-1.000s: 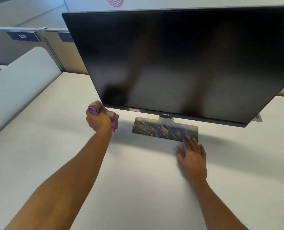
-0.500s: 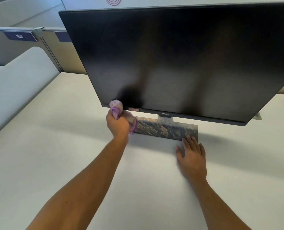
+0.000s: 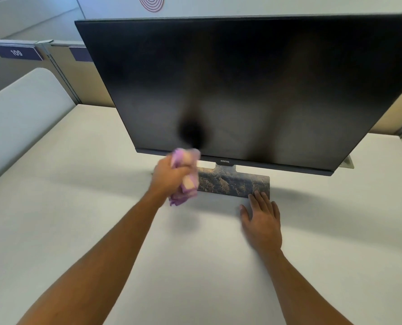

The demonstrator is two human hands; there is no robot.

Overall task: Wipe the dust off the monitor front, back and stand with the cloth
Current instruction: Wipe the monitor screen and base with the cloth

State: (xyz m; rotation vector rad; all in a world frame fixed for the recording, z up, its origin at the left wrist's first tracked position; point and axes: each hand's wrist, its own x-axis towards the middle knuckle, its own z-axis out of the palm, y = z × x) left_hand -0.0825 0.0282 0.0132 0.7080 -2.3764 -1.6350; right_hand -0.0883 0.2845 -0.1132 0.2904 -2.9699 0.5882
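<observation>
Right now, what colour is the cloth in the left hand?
Pale purple, lilac-pink; the cloth is bunched in the left hand, seen in the head view.

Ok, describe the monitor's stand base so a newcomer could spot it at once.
Start at the big black monitor on the white desk. Directly under its bottom edge lies the stand base, a flat rectangular plate between the two hands. Its mottled brown dust coating sets it apart from the plain desk.

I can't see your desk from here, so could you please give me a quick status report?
Left hand grips the cloth at the monitor bottom bezel. Right hand flat on the desk, fingertips at the dusty stand base. Nothing in the way.
</observation>
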